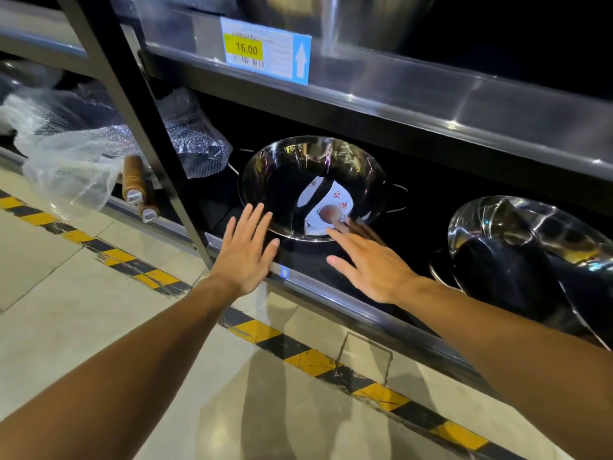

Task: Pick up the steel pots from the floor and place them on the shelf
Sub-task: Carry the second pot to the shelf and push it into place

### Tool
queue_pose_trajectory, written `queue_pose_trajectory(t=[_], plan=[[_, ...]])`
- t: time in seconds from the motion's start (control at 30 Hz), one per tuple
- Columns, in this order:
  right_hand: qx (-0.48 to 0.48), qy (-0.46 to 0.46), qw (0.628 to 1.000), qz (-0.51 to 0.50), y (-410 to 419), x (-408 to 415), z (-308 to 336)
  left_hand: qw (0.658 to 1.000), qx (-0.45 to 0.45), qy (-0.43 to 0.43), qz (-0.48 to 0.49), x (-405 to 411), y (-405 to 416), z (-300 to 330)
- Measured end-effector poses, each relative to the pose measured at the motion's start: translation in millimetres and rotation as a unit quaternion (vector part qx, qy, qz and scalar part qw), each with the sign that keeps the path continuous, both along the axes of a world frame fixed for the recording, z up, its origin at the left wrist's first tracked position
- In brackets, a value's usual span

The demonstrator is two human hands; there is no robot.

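2 open, empty hands, left grip (247,249) and right grip (368,260), flank the steel pot (311,180) on the shelf (331,295).

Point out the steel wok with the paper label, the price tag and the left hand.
steel wok (285,167): head view, inner wall.
price tag (245,49): head view, yellow patch.
left hand (245,250): head view, back of hand.

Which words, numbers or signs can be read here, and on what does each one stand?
"16.00": yellow patch of the price tag on the upper shelf edge.
White up arrow: tag's blue strip.
Tag's small print, barcode: unreadable.
"良", "鸿" in red: paper label inside the pot.
Other label print: unreadable.
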State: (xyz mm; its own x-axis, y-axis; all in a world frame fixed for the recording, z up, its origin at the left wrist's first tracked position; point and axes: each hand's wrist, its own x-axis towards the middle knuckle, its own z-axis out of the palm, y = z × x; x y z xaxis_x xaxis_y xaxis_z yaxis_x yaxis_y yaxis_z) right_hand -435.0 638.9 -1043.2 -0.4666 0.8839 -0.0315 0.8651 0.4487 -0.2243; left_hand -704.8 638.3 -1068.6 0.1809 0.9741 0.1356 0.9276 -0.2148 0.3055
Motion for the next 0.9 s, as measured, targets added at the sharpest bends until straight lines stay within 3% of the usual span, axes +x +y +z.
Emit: queue_pose_trajectory(t=[0.2, 0.4, 0.67, 0.9], plan=[[0.087, -0.074, 0.992, -0.053, -24, 1, -17, 0.995, 0.039, 0.02, -0.093, -6, -18, -5], [0.065, -0.134, 0.987, -0.058, -10, 6, -17, 0.996, 0.007, 0.013, -0.089, -2, -14, -5], [-0.037, -0.106, 0.988, -0.105, 4, -3, -1, 0.996, -0.038, 0.067, -0.053, 14, -7, 8], [-0.005, -0.026, 0.997, -0.069, -26, 28, 52, 0.988, 0.022, 0.092, -0.121, 55, -20, 30]])
